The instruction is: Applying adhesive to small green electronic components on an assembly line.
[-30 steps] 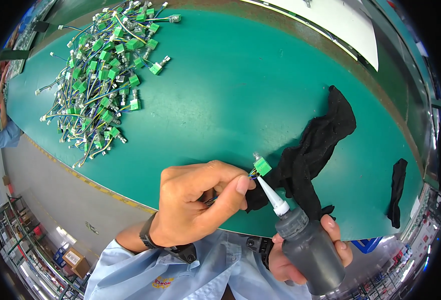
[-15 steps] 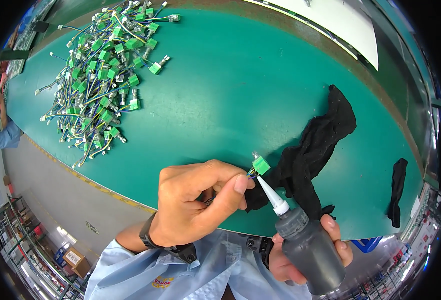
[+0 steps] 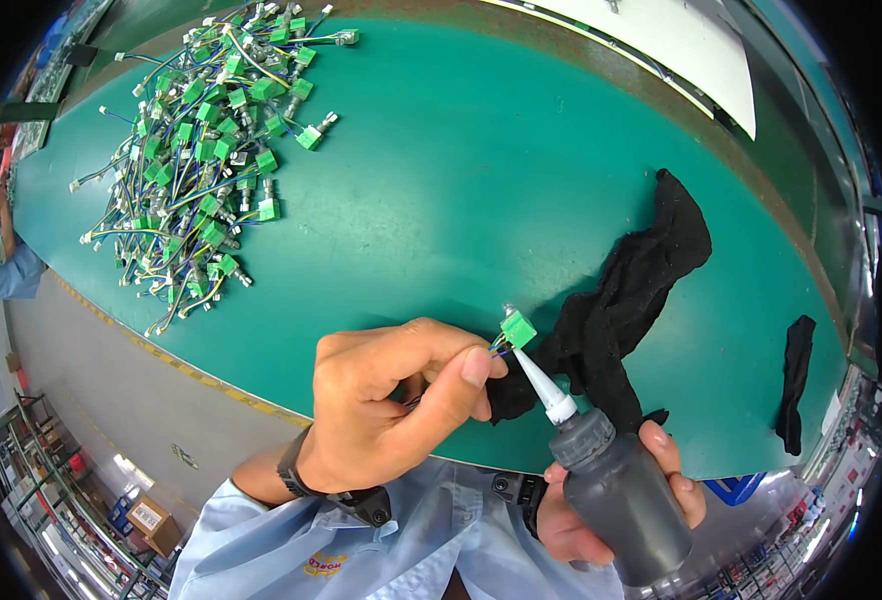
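Between thumb and forefinger, my left hand (image 3: 401, 395) pinches the thin wires of a small green wired connector (image 3: 518, 329), which has a metal shaft pointing away from me. My right hand (image 3: 571, 525) is wrapped round a dark grey squeeze bottle (image 3: 629, 508) tilted up to the left. Its white tapered nozzle (image 3: 545, 390) meets the near side of the green connector where the wires come out; whether any liquid flows is too small to tell. A crumpled black cloth (image 3: 621, 300) lies on the table just beyond the bottle.
A heap of similar green wired connectors (image 3: 206, 150) covers the far left of the green table (image 3: 441, 180). A narrow black cloth strip (image 3: 795, 385) lies at the right edge, and a white sheet (image 3: 681, 50) at the far right. Another person's blue sleeve (image 3: 1, 262) shows at the left.
Both hands have shifted very slightly left, the connector and nozzle moving together. The nozzle still meets the connector, and the heap and cloths stay put.
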Available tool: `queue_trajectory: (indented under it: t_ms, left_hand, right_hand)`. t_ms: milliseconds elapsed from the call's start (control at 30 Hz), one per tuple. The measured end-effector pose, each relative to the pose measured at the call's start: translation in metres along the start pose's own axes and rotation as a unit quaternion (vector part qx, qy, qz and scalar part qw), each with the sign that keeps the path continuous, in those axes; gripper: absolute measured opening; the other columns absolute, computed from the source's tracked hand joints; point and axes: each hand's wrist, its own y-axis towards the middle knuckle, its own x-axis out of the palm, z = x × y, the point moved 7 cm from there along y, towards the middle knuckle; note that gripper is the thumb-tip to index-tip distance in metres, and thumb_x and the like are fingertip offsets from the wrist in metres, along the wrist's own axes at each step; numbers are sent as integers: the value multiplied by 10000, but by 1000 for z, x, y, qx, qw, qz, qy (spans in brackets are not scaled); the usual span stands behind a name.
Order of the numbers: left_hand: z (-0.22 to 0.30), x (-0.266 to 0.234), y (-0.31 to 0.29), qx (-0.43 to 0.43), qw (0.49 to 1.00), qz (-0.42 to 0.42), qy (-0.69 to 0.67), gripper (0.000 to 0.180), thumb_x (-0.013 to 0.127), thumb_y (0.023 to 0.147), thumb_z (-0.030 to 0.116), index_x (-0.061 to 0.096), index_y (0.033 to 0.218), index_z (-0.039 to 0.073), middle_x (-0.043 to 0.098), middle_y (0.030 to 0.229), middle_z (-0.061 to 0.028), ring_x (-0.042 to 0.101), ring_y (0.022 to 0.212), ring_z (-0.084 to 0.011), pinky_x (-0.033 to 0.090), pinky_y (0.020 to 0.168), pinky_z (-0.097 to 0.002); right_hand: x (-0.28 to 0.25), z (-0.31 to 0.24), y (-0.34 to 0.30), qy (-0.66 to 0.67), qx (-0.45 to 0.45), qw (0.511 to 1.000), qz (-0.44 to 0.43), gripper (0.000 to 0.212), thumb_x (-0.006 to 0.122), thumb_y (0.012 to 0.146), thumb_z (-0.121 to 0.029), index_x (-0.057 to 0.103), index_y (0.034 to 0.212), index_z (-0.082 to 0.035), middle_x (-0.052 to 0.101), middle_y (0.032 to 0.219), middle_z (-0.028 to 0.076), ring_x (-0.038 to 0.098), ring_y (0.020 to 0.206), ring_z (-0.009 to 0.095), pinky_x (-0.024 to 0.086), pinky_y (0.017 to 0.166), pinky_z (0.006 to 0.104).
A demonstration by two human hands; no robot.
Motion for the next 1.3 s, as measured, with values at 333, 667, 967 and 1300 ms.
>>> queue_trajectory:
  t_ms: [333, 667, 967, 1300]
  left_hand:
    - [3, -4, 3, -75, 995, -7, -67, 284, 524, 989, 170, 657, 820, -16, 647, 570, -83, 528, 426, -66, 347, 398, -194]
    - [5, -11, 6, -141, 964, -62, -215, 247, 509, 1022, 179, 621, 921, -17, 621, 639, -42, 580, 539, -76, 386, 475, -203]
    - [21, -15, 7, -83, 985, -35, -144, 211, 540, 1009, 161, 618, 961, -29, 632, 696, -49, 604, 593, -85, 412, 516, -210]
    - [66, -23, 16, 54, 987, 3, 150, 59, 681, 888, 42, 656, 909, -7, 657, 742, -41, 592, 601, -91, 436, 510, -240]
  right_hand:
    - [-10, -2, -7, -29, 41, 996, 70, 647, 292, 1023, -468, 278, 1328, 102, 342, 1297, 227, 567, 1040, 386, 479, 850, 410]
    - [-13, 0, -11, 26, 138, 987, 78, 661, 390, 1019, -452, 237, 1349, 101, 341, 1330, 226, 527, 1119, 391, 499, 856, 367]
    - [-15, 9, -12, 75, 216, 967, 110, 658, 370, 1021, -470, 240, 1362, 79, 343, 1329, 222, 516, 1136, 375, 506, 836, 338]
    - [-33, 24, -21, 143, 243, 950, 138, 692, 335, 1008, -532, 274, 1351, 67, 341, 1346, 178, 508, 1145, 355, 505, 809, 331]
